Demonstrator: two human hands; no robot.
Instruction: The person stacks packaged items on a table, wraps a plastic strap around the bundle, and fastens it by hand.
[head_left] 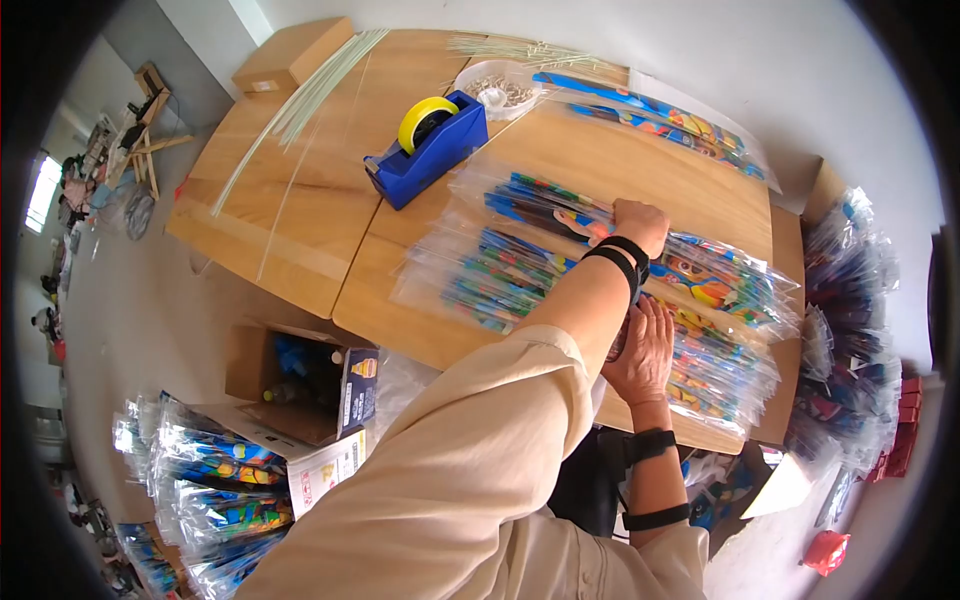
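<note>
My left hand [643,225] is a fist low over the upper row of clear-wrapped, brightly printed packs [705,285]; what its fingers hold is hidden. Just below it, my right hand [642,362] has its fingers stretched out, resting against the lower packs [700,385]. A dark object beside its thumb is mostly hidden by my left forearm. More packs [510,270] fan out to the left of both hands. Black bands circle both wrists.
A blue tape dispenser [430,150] with yellow tape stands near a white bowl [497,88] of small pieces. Thin pale sticks [300,115] and a cardboard box [290,55] lie at the back left. Below the table, an open carton [255,365] stands beside bundled packs [215,480].
</note>
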